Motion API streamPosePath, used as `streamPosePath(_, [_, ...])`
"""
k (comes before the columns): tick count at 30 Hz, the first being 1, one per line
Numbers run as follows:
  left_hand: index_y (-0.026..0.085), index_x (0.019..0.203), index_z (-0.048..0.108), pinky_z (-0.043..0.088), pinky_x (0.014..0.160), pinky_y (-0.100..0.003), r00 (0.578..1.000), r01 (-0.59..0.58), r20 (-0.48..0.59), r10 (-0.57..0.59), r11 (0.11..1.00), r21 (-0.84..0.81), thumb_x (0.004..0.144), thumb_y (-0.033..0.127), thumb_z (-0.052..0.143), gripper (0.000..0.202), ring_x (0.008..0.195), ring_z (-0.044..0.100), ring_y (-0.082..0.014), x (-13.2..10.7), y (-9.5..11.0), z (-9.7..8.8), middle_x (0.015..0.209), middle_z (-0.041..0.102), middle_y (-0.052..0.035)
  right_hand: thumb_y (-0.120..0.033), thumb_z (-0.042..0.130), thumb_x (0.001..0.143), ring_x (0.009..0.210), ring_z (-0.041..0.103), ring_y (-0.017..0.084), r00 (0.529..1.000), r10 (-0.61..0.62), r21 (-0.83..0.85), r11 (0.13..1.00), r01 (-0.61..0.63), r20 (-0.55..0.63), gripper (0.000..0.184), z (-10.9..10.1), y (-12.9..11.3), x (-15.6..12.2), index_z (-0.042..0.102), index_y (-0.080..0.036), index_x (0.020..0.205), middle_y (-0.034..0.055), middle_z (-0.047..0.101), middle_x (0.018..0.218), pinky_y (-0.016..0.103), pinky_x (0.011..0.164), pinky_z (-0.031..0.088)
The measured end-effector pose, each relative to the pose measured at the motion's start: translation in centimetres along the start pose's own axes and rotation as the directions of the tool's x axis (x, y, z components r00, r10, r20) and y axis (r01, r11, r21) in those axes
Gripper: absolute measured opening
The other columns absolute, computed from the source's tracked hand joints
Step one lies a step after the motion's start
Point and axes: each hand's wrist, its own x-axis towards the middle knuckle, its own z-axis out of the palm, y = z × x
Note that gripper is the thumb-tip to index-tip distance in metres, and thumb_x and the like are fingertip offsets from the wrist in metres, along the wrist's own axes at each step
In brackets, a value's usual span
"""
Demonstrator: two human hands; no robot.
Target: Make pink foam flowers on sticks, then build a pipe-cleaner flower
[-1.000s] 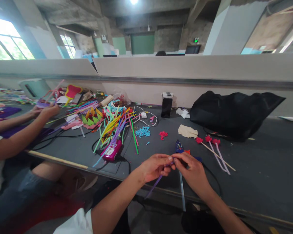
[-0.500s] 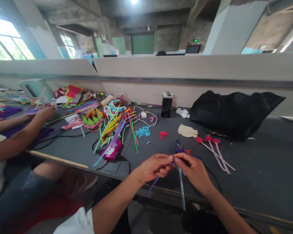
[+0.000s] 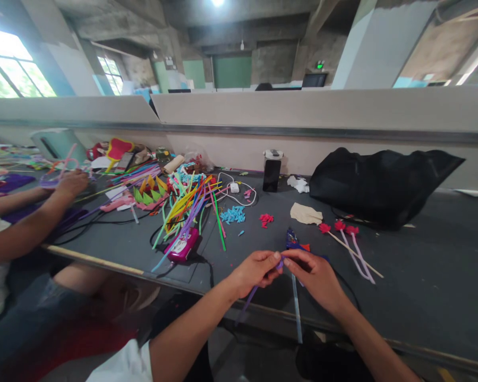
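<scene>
While the left hand (image 3: 255, 274) and right hand (image 3: 314, 274), nearly closed, keep pinching a purple pipe cleaner (image 3: 252, 297) near the table edge (image 3: 103, 262), more purple now shows between fingertips, suggesting a shifted grip.

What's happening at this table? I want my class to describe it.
A person pinches a purple strip with the left hand and right hand close together near the table's front edge. Three red-topped stems lie to the right, in front of a black bag. Small piles of blue pieces and red pieces lie beyond the hands. At the left, a co-worker's hand is by pink and purple material, too blurred to make out.
</scene>
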Motion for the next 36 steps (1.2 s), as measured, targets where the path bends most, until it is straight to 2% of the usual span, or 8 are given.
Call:
streamPosePath(6, [0.015,0.071,0.052,0.018,0.042,-0.021,0.995,-0.061,-0.064,0.071,0.988,0.141,0.072,0.07,0.062,0.055,0.045,0.031,-0.0039,0.2,-0.6,-0.1,0.057,0.042,0.0065,-0.039,0.063,0.085,0.08,0.068,0.018,0.999,-0.029,0.002,1.0,0.029,0.036,0.022,0.1,0.5,-0.1,0.073,-0.024,0.097,0.0016,0.074,0.089,0.029,0.075,0.053])
streamPosePath(11, [0.015,0.071,0.054,0.011,0.039,-0.022,1.0,0.026,0.0,-0.026,1.0,-0.005,0.069,0.065,0.07,0.052,0.04,0.026,-0.002,-0.1,-0.1,-0.3,0.056,0.043,0.0069,-0.038,0.063,0.086,0.075,0.065,0.016,0.997,-0.072,0.026,0.997,0.071,0.028,0.018,0.2,0.5,-0.2,0.072,-0.023,0.088,-0.0005,0.071,0.079,0.026,0.07,0.05])
streamPosePath(17, [0.015,0.069,0.053,0.009,0.038,-0.022,0.998,0.058,0.034,-0.056,0.996,-0.067,0.066,0.063,0.073,0.052,0.039,0.022,-0.0015,-0.5,0.5,0.1,0.053,0.043,0.0075,-0.038,0.061,0.087,0.067,0.06,0.015,0.995,-0.096,-0.004,0.995,0.096,-0.008,0.02,0.6,-0.4,-0.5,0.069,-0.021,0.079,-0.001,0.065,0.072,0.025,0.065,0.047])
streamPosePath(20, [0.015,0.067,0.051,0.01,0.039,-0.022,0.999,0.041,0.031,-0.041,0.999,-0.004,0.069,0.067,0.068,0.054,0.04,0.021,-0.0017,-0.5,0.4,0.2,0.052,0.039,0.0087,-0.037,0.06,0.088,0.063,0.056,0.014,0.995,-0.098,-0.044,0.994,0.097,-0.014,0.022,0.7,-0.7,-0.6,0.065,-0.021,0.074,-0.0016,0.061,0.067,0.025,0.062,0.045])
streamPosePath(25, [0.015,0.071,0.051,0.012,0.042,-0.023,1.0,0.012,-0.014,-0.011,0.994,0.113,0.074,0.071,0.058,0.056,0.044,0.026,-0.0033,-0.2,0.2,0.3,0.059,0.045,0.0051,-0.033,0.059,0.089,0.062,0.055,0.013,0.996,-0.084,-0.078,0.993,0.085,0.007,0.021,0.6,-0.5,-0.5,0.064,-0.02,0.073,-0.002,0.061,0.068,0.024,0.061,0.043])
streamPosePath(30, [0.015,0.076,0.056,0.016,0.046,-0.023,0.999,-0.032,0.007,0.032,0.985,0.168,0.084,0.061,0.051,0.048,0.049,0.025,-0.0064,-0.3,0.4,0.4,0.058,0.034,0.0072,-0.034,0.057,0.09,0.069,0.06,0.015,1.0,-0.017,-0.048,0.999,0.017,0.003,0.018,0.0,0.0,-0.2,0.067,-0.021,0.081,-0.0011,0.066,0.074,0.025,0.065,0.045])
streamPosePath(33, [0.015,0.08,0.056,0.026,0.052,-0.022,0.987,-0.148,0.007,0.16,0.894,0.423,0.088,0.048,0.052,0.034,0.057,0.035,-0.0085,-0.4,0.4,0.2,0.065,0.04,0.0052,-0.036,0.058,0.089,0.071,0.06,0.016,0.999,-0.017,-0.083,0.996,0.015,-0.029,0.018,-0.2,0.3,-0.2,0.068,-0.022,0.082,-0.0006,0.067,0.077,0.025,0.065,0.045])
streamPosePath(36, [0.016,0.084,0.058,0.031,0.059,-0.023,0.948,-0.244,0.031,0.318,0.66,0.71,0.093,0.038,0.047,0.026,0.065,0.042,-0.0107,-0.6,0.2,0.2,0.069,0.047,0.0033,-0.035,0.059,0.089,0.072,0.06,0.016,0.999,-0.036,-0.107,0.994,0.033,-0.031,0.017,-0.3,0.4,-0.3,0.068,-0.022,0.082,-0.0005,0.067,0.077,0.025,0.065,0.045])
